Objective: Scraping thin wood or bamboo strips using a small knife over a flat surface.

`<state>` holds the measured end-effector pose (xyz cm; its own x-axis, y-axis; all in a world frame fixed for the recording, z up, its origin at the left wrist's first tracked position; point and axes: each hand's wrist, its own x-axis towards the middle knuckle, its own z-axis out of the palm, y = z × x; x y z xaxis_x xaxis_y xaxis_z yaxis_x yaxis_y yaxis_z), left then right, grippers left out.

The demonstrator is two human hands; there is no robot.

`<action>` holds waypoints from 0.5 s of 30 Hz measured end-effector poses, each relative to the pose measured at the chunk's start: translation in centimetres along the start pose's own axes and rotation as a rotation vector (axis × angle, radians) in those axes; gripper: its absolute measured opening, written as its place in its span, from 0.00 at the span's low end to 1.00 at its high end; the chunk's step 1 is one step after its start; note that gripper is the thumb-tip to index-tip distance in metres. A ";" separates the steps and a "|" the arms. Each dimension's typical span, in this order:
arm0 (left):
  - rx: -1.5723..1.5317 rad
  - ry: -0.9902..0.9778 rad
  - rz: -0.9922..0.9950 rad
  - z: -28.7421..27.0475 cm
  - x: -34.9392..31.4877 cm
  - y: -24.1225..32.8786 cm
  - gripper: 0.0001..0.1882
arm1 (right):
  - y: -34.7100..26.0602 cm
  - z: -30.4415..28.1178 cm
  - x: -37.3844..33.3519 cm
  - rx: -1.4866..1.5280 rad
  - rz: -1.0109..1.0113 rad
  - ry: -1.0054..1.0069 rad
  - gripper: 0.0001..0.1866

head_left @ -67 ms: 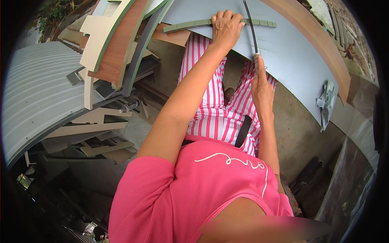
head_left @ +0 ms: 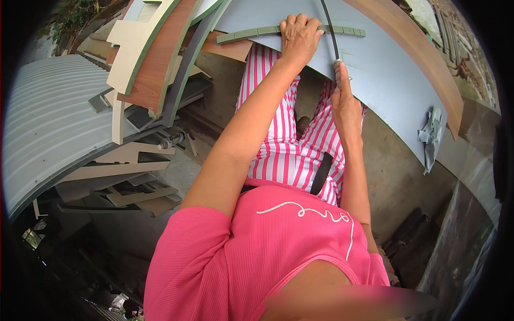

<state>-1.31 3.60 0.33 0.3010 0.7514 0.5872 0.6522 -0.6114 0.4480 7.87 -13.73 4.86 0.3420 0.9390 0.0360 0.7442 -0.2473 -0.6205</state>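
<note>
A narrow green strip [head_left: 243, 34], with crosswise cuts along its length, lies on a pale blue-grey board [head_left: 388, 88]. My left hand [head_left: 299, 40] presses down over the strip's middle, its fingers curled over the far edge. Just right of those fingers, a thin dark saw [head_left: 330, 32] crosses the strip. The saw's light, wrapped grip is in my right hand [head_left: 347, 104], with the index finger stretched along it. The saw's far end runs out of view at the top.
Curved board offcuts [head_left: 155, 69] are stacked at the left beside a corrugated metal sheet [head_left: 51, 101]. More scraps [head_left: 123, 171] and a small bottle [head_left: 171, 140] lie below. A grey rag [head_left: 430, 134] hangs at the board's right corner, near a brown curved panel [head_left: 423, 40].
My right hand has moved a little forward, pushing the saw away from me across the strip. My left hand and the strip have stayed in place.
</note>
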 end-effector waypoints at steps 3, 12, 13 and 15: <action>0.008 0.008 -0.007 0.0 0.0 0.0 0.11 | -0.9 -0.2 1.1 0.025 0.049 -0.043 0.32; 0.002 0.011 0.002 0.0 -0.1 -0.4 0.11 | 1.5 -1.0 -6.3 -0.019 0.147 -0.089 0.35; 0.004 0.014 0.006 0.1 0.0 -0.4 0.11 | 1.5 -1.1 -6.3 -0.020 0.151 -0.087 0.35; 0.006 0.018 0.011 0.0 0.0 -0.4 0.11 | 1.1 -1.2 -6.0 0.010 0.099 -0.065 0.36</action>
<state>-1.52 3.86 0.15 0.2950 0.7402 0.6043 0.6531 -0.6178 0.4379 7.36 -19.91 4.90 0.3755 0.9236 -0.0771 0.7028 -0.3379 -0.6260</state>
